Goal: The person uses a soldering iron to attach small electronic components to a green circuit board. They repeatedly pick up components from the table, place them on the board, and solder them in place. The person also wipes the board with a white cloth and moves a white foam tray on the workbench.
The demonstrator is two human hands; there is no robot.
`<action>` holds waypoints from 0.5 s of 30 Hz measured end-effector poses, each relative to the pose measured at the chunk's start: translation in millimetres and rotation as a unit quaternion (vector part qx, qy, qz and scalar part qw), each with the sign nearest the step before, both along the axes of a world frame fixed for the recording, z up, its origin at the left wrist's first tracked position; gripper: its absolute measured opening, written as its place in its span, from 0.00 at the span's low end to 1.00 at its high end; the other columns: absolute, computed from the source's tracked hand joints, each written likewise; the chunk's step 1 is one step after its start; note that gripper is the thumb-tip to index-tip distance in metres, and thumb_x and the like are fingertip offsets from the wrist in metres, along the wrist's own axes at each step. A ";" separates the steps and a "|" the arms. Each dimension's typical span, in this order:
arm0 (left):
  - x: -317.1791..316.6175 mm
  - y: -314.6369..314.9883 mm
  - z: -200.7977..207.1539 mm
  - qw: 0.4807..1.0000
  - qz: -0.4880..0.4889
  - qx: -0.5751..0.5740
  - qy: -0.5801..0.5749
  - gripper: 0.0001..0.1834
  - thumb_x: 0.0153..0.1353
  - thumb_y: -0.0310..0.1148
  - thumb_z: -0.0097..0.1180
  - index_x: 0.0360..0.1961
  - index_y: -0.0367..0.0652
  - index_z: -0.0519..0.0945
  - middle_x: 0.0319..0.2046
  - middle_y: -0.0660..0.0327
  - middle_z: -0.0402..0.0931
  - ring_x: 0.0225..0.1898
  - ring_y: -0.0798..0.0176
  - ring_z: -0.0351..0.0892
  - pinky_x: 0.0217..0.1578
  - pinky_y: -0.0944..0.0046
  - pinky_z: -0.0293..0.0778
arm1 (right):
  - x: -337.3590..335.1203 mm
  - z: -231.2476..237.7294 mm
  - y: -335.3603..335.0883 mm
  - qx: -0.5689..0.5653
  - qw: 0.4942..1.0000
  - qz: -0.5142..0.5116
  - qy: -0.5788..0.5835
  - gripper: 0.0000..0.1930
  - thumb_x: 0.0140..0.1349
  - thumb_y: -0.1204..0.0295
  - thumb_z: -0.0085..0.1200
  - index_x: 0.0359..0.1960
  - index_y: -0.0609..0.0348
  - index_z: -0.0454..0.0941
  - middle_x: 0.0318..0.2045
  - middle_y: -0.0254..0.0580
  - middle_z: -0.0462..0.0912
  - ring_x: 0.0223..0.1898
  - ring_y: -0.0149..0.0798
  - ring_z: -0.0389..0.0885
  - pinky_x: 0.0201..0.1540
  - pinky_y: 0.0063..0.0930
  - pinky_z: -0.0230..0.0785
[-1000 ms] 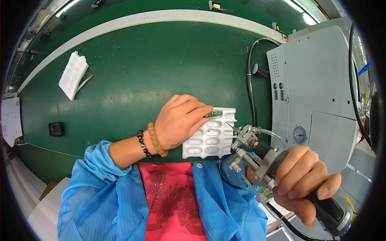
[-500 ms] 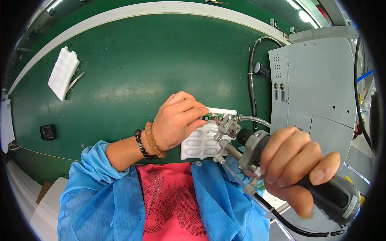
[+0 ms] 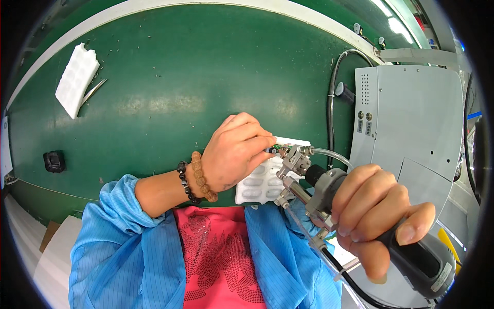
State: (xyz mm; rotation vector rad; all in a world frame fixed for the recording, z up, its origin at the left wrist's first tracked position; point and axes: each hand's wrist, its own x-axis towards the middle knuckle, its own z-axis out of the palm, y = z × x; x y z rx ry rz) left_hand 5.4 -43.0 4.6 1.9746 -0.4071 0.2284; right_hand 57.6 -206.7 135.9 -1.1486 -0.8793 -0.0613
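Note:
My right hand [image 3: 378, 213] is wrapped round the black body of an auto-feed power screwdriver [image 3: 321, 195]. Its metal head, fed by a clear hose, tilts down toward the left and covers part of a small green circuit board [image 3: 278, 148]. With thumb and fingertips pressed together, my left hand [image 3: 237, 149] holds the near-left end of that board. Beneath the board lies a white moulded foam tray [image 3: 252, 191] with rows of oval hollows. The tool's tip and its contact with the board are hidden behind the metal head.
A grey machine cabinet [image 3: 411, 118] stands at the right, with a black cable [image 3: 332, 110] looping beside it. On the green table [image 3: 154, 67] lie another white foam tray [image 3: 77, 82], tweezers [image 3: 94, 91] and a small black block [image 3: 54, 161] at the left. A dark cylinder [image 3: 346, 92] is near the cabinet.
The view has shifted slightly. My left hand and the circuit board sit a little closer to the screwdriver's head, which covers more of the board. Both grips stay the same.

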 end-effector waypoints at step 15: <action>2.0 -4.7 -0.3 0.999 -0.017 -0.017 -0.024 0.17 0.43 0.26 0.71 0.38 0.38 0.83 0.36 0.58 0.81 0.40 0.53 0.78 0.41 0.57 0.77 | -7.1 17.4 -11.7 0.019 0.999 -0.028 -0.016 0.19 0.62 0.60 0.64 0.43 0.55 0.67 0.19 0.28 0.72 0.15 0.24 0.71 0.18 0.18 0.66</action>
